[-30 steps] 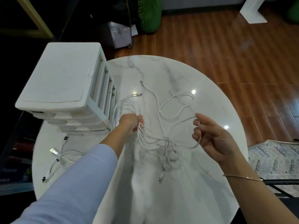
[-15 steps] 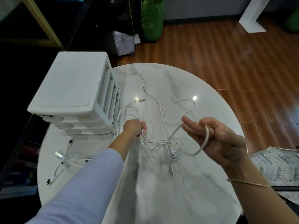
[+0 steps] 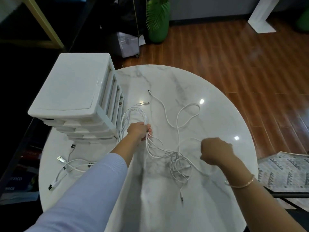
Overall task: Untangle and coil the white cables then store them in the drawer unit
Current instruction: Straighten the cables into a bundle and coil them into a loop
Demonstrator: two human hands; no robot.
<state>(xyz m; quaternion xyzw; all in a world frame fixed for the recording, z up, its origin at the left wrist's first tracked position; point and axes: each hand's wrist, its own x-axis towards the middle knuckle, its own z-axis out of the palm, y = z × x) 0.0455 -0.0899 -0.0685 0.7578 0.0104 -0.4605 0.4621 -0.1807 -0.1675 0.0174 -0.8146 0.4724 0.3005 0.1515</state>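
Note:
My left hand (image 3: 139,133) grips a bunch of looped white cable (image 3: 133,114) beside the drawer unit (image 3: 75,91). From that hand several strands run down into a tangled knot of white cables (image 3: 179,166) on the round marble table (image 3: 217,198). My right hand (image 3: 216,152), blurred, is curled into a fist just right of the knot, and a thin strand leaves it on the upper left side. A loose loop of cable (image 3: 189,114) lies farther back. The white drawer unit stands at the table's left, its drawers closed.
A second, smaller bundle of white cables with USB plugs (image 3: 66,166) lies at the table's left front, below the drawer unit. Wooden floor, a green plant pot (image 3: 158,22) and a patterned rug (image 3: 284,171) surround the table.
My right hand has dropped toward the table and closed from spread fingers into a fist, pulling a strand. The knot has spread lower on the table. My left hand keeps its grip.

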